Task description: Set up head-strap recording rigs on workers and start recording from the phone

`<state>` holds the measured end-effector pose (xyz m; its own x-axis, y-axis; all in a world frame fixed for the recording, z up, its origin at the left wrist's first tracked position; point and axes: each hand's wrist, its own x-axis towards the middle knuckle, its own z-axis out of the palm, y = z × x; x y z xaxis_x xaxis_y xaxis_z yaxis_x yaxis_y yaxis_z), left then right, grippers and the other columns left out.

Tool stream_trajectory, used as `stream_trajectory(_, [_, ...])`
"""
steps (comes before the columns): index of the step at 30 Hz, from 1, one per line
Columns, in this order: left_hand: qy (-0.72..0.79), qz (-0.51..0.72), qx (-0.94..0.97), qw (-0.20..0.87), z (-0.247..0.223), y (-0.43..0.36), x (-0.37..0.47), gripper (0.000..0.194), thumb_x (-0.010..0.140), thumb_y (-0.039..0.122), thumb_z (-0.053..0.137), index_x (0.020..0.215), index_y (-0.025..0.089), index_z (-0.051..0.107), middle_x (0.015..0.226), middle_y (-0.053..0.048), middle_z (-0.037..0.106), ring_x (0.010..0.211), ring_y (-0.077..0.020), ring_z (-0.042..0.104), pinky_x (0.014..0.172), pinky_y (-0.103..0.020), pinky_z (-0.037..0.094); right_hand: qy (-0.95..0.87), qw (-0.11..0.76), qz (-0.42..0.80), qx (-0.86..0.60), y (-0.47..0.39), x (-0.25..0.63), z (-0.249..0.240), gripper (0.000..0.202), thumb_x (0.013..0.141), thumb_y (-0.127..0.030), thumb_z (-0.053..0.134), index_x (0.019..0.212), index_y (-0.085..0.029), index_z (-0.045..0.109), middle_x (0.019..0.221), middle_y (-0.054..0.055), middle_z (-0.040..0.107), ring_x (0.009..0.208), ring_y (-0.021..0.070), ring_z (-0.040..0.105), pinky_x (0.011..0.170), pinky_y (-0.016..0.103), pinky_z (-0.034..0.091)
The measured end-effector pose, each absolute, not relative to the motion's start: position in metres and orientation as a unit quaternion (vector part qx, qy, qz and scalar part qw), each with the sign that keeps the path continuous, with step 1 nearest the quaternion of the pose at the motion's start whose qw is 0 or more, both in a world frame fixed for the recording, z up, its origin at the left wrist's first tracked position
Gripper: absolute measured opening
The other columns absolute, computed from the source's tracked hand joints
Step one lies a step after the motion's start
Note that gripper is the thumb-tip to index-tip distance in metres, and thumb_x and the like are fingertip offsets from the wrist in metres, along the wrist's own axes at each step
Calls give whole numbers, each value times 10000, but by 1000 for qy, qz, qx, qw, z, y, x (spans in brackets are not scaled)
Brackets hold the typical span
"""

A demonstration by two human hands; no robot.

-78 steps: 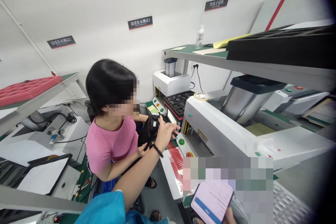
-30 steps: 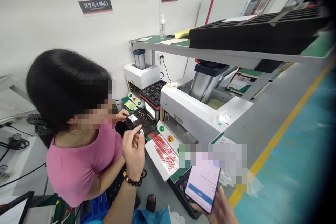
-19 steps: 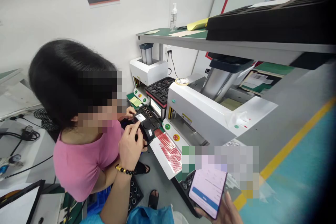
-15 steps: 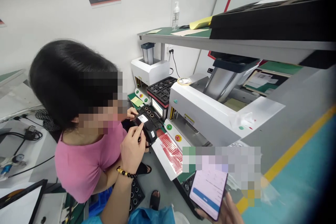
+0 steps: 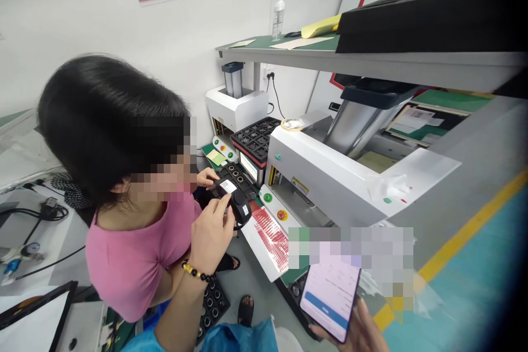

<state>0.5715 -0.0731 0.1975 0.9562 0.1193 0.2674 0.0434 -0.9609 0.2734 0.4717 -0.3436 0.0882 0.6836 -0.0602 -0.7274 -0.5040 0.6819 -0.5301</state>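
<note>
Black device is being held by the table's front edge; left hand, fingers parted, is now pointing nearer its label than a second ago, apparently singling it out, right hand gripping phone.

A phone right of a sheet — behind both, a bottle on a shelf.
</note>
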Motion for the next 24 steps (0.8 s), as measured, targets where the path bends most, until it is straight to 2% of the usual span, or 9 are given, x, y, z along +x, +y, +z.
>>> stream_trajectory(7, [19,117,991,54,203,-76,573,386,996,358,380,1371,341,466,1049,49,644,897,-132,646,604,-278,393,373,834,124,-388,-344,472,87,873,784,-616,669,1523,-285,341,1407,90,574,961,329,702,657,446,646])
stream_trajectory(14, [14,103,994,38,203,-79,568,436,998,370,382,1430,342,425,989,38,647,885,-133,640,577,-271,369,379,840,126,-368,-346,474,88,880,778,-592,694,1523,-290,337,1505,91,466,945,312,699,639,437,650])
stream_trajectory(21, [12,97,994,43,203,-80,563,442,999,387,387,1438,355,422,980,43,648,888,-124,634,596,-266,382,379,844,157,-346,-353,475,81,894,779,-574,709,1532,-302,310,1416,78,568,995,337,692,696,471,648])
stream_trajectory(24, [14,93,994,52,203,-80,561,454,998,388,394,1451,369,399,979,49,652,888,-119,634,591,-263,383,376,843,151,-354,-353,474,79,896,778,-591,699,1531,-292,317,1368,93,607,973,337,701,675,449,647])
